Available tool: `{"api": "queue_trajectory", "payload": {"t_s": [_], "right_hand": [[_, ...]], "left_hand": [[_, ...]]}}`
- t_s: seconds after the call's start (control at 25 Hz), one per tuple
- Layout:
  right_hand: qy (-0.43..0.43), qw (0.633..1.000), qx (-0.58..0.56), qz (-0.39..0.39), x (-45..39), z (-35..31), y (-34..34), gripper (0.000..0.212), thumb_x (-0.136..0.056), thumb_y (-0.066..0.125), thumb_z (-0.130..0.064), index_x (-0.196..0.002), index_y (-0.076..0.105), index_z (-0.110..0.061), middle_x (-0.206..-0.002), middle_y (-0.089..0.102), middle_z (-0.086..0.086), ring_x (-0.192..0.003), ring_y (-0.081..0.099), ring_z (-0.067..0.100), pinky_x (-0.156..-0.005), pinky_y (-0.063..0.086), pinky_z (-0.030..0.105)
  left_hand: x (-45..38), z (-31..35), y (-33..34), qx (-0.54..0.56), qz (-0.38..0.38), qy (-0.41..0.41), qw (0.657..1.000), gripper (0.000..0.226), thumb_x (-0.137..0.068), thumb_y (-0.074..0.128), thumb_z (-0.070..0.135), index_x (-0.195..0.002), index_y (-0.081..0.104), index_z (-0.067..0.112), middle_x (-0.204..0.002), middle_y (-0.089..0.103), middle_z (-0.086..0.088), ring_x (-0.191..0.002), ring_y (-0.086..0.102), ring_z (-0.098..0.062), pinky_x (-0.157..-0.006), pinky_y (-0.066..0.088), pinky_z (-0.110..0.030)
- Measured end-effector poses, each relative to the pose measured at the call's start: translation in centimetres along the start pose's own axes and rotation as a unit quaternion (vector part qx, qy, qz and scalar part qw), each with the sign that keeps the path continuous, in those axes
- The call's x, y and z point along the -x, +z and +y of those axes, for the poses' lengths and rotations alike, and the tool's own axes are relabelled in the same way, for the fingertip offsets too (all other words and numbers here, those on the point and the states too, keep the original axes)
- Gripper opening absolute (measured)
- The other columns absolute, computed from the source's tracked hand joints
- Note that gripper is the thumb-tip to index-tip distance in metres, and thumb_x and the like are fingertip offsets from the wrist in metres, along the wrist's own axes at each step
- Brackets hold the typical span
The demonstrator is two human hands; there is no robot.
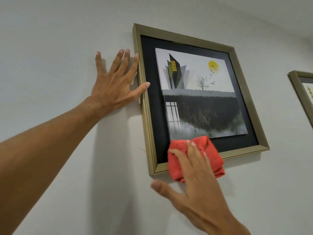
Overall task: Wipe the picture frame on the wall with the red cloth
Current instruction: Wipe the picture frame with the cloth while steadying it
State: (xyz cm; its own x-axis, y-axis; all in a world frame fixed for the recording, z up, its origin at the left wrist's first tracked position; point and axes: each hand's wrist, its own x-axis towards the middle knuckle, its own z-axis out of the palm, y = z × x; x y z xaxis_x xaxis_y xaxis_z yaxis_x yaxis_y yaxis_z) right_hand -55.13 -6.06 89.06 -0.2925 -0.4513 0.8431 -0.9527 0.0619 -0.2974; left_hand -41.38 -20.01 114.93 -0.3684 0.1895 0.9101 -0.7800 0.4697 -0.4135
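Observation:
A gold-edged picture frame hangs on the pale wall, holding a dark mat and a print of a building, a sun and birds. My left hand lies flat on the wall with fingers spread; its thumb and forefinger touch the frame's left edge. My right hand presses a folded red cloth against the frame's bottom rail near the lower left corner. The cloth covers part of that rail and a strip of the mat. My right thumb sticks out below the frame.
A second frame of the same gold colour shows partly at the right edge of the view. The wall around both frames is plain and pale.

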Motion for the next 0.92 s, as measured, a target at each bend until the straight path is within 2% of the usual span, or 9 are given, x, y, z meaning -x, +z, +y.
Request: {"api": "queue_trajectory", "payload": {"t_s": [0.16, 0.28, 0.44, 0.52, 0.64, 0.72, 0.8, 0.92], "right_hand": [[-0.055, 0.998, 0.003, 0.02, 0.4, -2.8, 1.6, 0.123, -0.051, 0.005, -0.108, -0.156, -0.009, -0.045, -0.167, -0.021, -0.019, -0.15, -0.029, -0.002, -0.128, -0.01, 0.039], [-0.068, 0.996, 0.055, 0.019, 0.4, -1.4, 0.8, 0.115, -0.058, 0.005, -0.105, -0.157, -0.003, -0.045, -0.168, -0.016, -0.019, -0.15, -0.025, -0.004, -0.129, -0.009, 0.04], [-0.016, 0.991, 0.127, 0.024, 0.3, 2.8, -1.0, 0.11, -0.063, -0.004, -0.102, -0.157, -0.001, -0.045, -0.169, -0.011, -0.013, -0.155, -0.017, 0.005, -0.129, -0.008, 0.041], [0.03, 0.989, 0.136, 0.039, 0.0, 5.1, -2.2, 0.11, -0.062, -0.009, -0.1, -0.157, 0.002, -0.044, -0.17, -0.006, -0.01, -0.156, -0.01, 0.008, -0.13, -0.003, 0.042], [0.089, 0.991, 0.088, 0.046, -0.5, 6.6, -4.0, 0.112, -0.062, 0.008, -0.099, -0.157, 0.013, -0.04, -0.171, 0.006, -0.009, -0.158, 0.003, 0.01, -0.129, 0.013, 0.046], [0.082, 0.995, 0.06, 0.024, -0.4, 6.1, -4.3, 0.112, -0.063, 0.022, -0.099, -0.157, 0.011, -0.039, -0.17, 0.008, -0.014, -0.157, 0.006, 0.009, -0.128, 0.015, 0.043], [0.04, 0.997, 0.07, 0.003, -0.2, 4.5, -3.7, 0.105, -0.072, 0.038, -0.091, -0.157, 0.003, -0.041, -0.169, 0.003, -0.016, -0.156, 0.002, 0.006, -0.125, 0.005, 0.036], [-0.051, 0.995, 0.091, -0.004, 0.2, 1.1, -1.4, 0.089, -0.093, 0.056, -0.053, -0.155, -0.006, -0.043, -0.17, -0.004, -0.014, -0.153, -0.007, 0.002, -0.12, -0.01, 0.027]], "left_hand": [[0.0, 0.0, 0.0, 0.002, 0.003, 0.001, 1.0, 0.096, -0.087, 0.007, 0.08, -0.164, -0.002, 0.021, -0.175, -0.003, -0.01, -0.162, -0.005, -0.025, -0.122, -0.001, -0.075], [0.0, -0.1, 0.0, 0.003, 0.006, 0.004, 1.0, 0.095, -0.088, 0.006, 0.079, -0.164, -0.001, 0.022, -0.175, -0.003, -0.01, -0.162, -0.005, -0.025, -0.122, -0.001, -0.075], [0.1, -0.2, 0.0, -0.002, 0.004, 0.005, 1.0, 0.094, -0.088, 0.006, 0.078, -0.164, -0.002, 0.023, -0.175, -0.003, -0.01, -0.162, -0.005, -0.026, -0.122, 0.0, -0.075], [0.1, -0.1, 0.0, -0.001, 0.004, 0.004, 1.0, 0.094, -0.088, 0.006, 0.078, -0.164, -0.002, 0.023, -0.175, -0.004, -0.01, -0.162, -0.005, -0.026, -0.122, 0.0, -0.075], [0.1, -0.1, 0.1, -0.001, 0.011, 0.002, 1.0, 0.094, -0.088, 0.007, 0.078, -0.164, -0.001, 0.023, -0.175, -0.003, -0.01, -0.162, -0.005, -0.026, -0.122, -0.001, -0.075], [0.2, 0.0, 0.2, 0.0, 0.013, -0.002, 1.0, 0.094, -0.088, 0.008, 0.078, -0.164, -0.001, 0.023, -0.175, -0.003, -0.01, -0.162, -0.005, -0.026, -0.122, -0.001, -0.075], [0.2, 0.1, 0.2, 0.002, 0.012, -0.003, 1.0, 0.094, -0.089, 0.008, 0.078, -0.164, -0.001, 0.023, -0.175, -0.003, -0.01, -0.162, -0.004, -0.026, -0.123, -0.001, -0.075], [0.2, 0.1, 0.2, 0.005, 0.008, -0.004, 1.0, 0.093, -0.089, 0.009, 0.077, -0.164, 0.0, 0.023, -0.175, -0.004, -0.01, -0.162, -0.005, -0.025, -0.123, -0.001, -0.074]]}}
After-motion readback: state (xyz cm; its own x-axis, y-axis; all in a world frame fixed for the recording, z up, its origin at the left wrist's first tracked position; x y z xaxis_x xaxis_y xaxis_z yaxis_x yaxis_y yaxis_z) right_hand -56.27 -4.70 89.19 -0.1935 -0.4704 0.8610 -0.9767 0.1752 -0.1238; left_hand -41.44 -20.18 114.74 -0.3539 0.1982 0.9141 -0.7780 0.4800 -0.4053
